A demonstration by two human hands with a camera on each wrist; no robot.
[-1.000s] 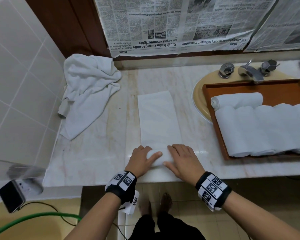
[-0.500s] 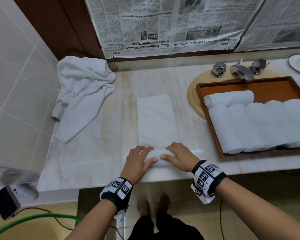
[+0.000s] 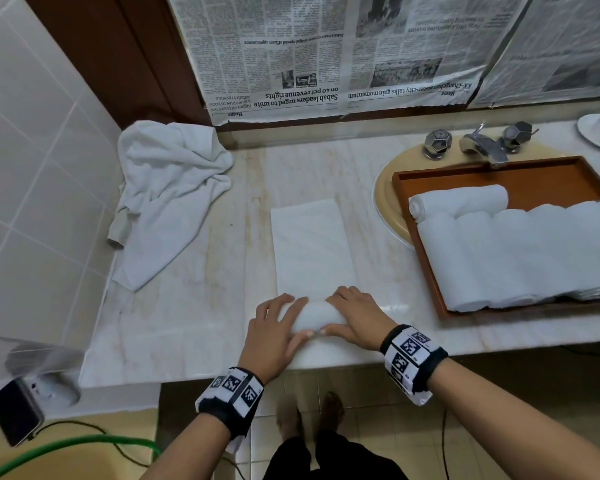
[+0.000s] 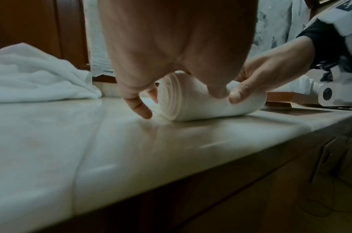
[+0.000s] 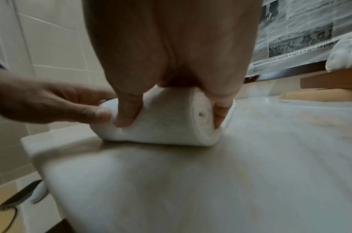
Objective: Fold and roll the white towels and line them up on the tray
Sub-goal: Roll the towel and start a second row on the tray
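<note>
Rolling the folded towel point(image 3: 312, 244) demands even pressure across the full width of the roll point(image 3: 317, 315), which lies near the front edge of the counter point(image 3: 187, 323) with the unrolled strip stretching away toward the wall. The left hand point(image 3: 274, 332) and the right hand point(image 3: 355, 317) each curl over one end of the roll, thumbs pressing the near side. Advance both ends together so the spiral stays square and no end telescopes. Keep the layers tight. The tray point(image 3: 430, 271) sits to the right over the sink, already holding rolled towels point(image 3: 516, 258); a crumpled towel point(image 3: 167, 195) waits at the left.
</note>
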